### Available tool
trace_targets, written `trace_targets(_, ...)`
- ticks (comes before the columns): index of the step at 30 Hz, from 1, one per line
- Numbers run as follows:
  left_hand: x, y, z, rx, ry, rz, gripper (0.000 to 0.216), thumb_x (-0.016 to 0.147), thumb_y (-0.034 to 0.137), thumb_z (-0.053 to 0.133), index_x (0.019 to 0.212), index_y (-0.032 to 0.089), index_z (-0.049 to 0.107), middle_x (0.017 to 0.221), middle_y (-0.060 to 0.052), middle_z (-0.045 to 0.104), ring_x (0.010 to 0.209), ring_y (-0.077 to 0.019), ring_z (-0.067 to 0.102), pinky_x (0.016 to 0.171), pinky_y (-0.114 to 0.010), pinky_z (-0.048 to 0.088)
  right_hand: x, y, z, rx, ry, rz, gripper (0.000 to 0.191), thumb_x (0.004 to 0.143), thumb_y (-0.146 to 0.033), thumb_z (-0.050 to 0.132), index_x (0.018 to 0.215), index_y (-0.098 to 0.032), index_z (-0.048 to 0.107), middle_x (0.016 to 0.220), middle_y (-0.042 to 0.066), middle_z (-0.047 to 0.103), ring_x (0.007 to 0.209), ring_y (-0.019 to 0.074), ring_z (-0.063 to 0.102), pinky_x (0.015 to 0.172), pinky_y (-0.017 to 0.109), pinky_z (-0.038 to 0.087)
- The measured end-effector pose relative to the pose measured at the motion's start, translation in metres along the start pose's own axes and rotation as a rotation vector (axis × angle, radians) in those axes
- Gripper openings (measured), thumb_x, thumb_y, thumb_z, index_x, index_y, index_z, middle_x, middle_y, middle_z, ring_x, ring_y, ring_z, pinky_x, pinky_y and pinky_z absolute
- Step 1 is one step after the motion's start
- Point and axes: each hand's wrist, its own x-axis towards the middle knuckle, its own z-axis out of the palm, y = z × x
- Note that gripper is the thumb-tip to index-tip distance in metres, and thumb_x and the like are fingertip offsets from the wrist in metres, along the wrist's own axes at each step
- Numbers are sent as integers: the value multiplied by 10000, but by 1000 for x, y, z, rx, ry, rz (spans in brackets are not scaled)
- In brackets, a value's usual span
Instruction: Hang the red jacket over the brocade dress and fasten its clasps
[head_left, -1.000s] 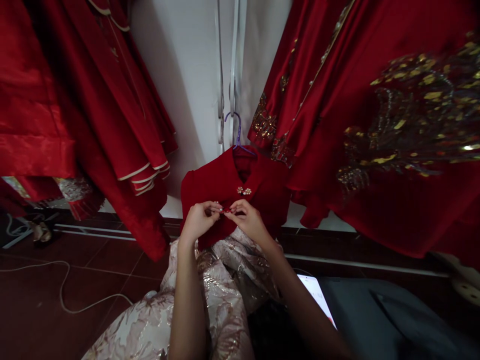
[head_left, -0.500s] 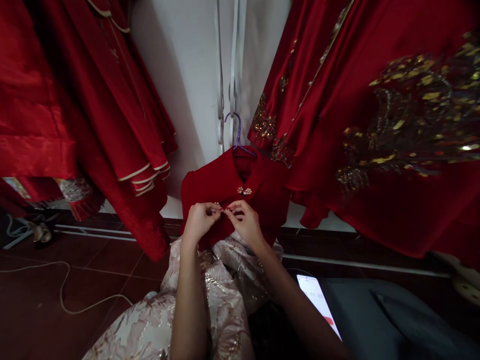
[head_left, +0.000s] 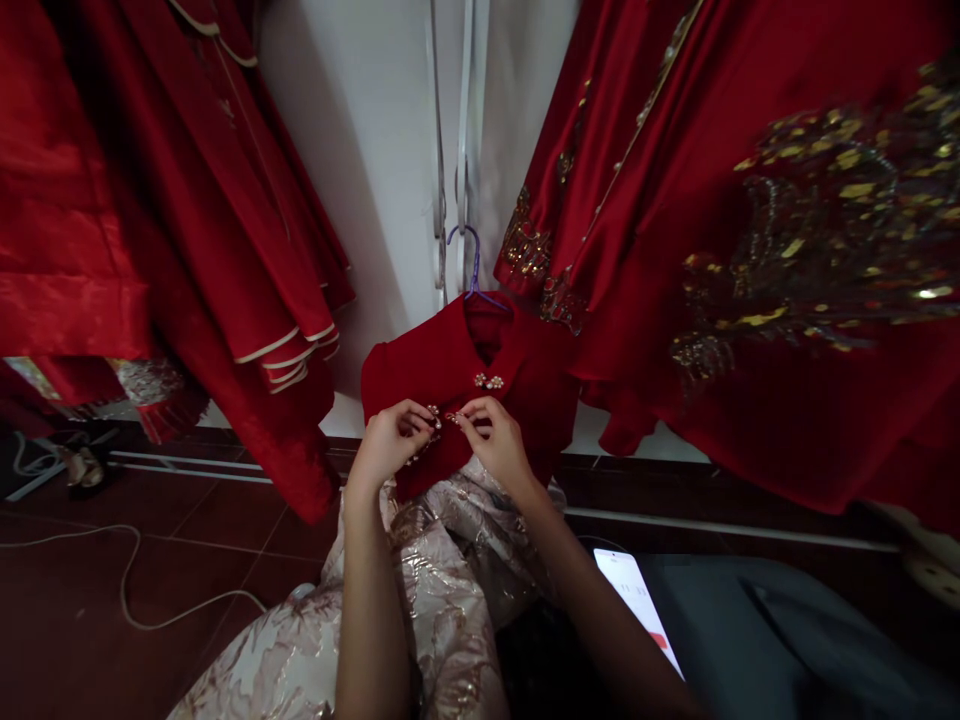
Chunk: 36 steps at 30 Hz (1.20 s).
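Note:
A red top (head_left: 420,360) hangs from a purple hanger (head_left: 475,270) in front of me. High on its front a beaded clasp (head_left: 489,381) joins the two edges. Lower down, my left hand (head_left: 397,435) pinches the left front edge by a beaded clasp half (head_left: 434,416). My right hand (head_left: 491,435) is closed in a pinch on the matching clasp half (head_left: 453,416), a small gap away. More beads show just below my left fingers. Shiny pale floral fabric (head_left: 450,560) spreads below the top, under my forearms.
Red garments (head_left: 285,290) hang at the left, and gold-sequined red garments (head_left: 750,400) at the right. A lit phone (head_left: 634,610) rests on a dark grey surface (head_left: 720,630) at lower right. A pale cable (head_left: 135,570) curls over the tiled floor (head_left: 67,640).
My hands have drawn slightly apart at the clasp, the left one moving left and tilting. Beads hidden by the fingers before now show between and below them.

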Motion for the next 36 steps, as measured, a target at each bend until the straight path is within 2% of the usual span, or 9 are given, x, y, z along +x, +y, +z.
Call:
trace_targets(3,-2,-4,0,17,-85,-24,320,724,213,590,1043,199,614,804,-25,689,708,-124,639,642,-210,490,0,1,0,7,-33,12,127,792,-301,537,865,-198,551,895,60,602,762,148,584,586,251,534)
trace_targets(6,-1,-4,7,88,-112,-22,355,713,206,602,1066,229,620,848,-21,693,728,-130,645,672,-218,495,0,2,0,-2,-57,9,128,788,-302,542,862,-198,554,894,55,610,753,144,583,551,231,514)
trace_targets(12,1,6,13,128,-49,-19,218,736,200,575,932,204,671,837,-28,701,766,-145,657,716,-224,505,1,2,-3,19,-84,6,132,788,-297,552,871,-195,543,888,44,607,749,139,578,527,216,501)
trace_targets(16,1,8,11,51,-36,-16,229,741,231,594,949,180,674,873,-48,709,806,-163,665,743,-242,519,0,-1,-1,19,-94,18,132,785,-290,553,875,-195,539,884,42,608,752,140,578,532,217,505)
trace_targets(22,2,3,13,34,3,-23,240,738,235,602,952,172,690,923,-62,712,848,-187,669,786,-279,528,-6,-8,10,-50,-1,-32,86,811,-258,504,858,-202,548,894,53,589,767,147,574,577,241,519)
trace_targets(27,2,-1,13,-12,6,-26,222,750,237,589,930,166,699,942,-62,710,856,-189,670,794,-295,534,-9,-11,12,-54,14,-39,86,827,-267,485,865,-210,539,891,54,575,770,152,573,588,250,526)
trace_targets(36,5,-3,11,-32,36,9,169,769,251,575,894,164,649,844,-49,707,780,-146,666,742,-248,517,-8,-3,14,-52,14,-34,96,824,-260,492,885,-205,541,912,60,566,777,152,573,570,249,536)
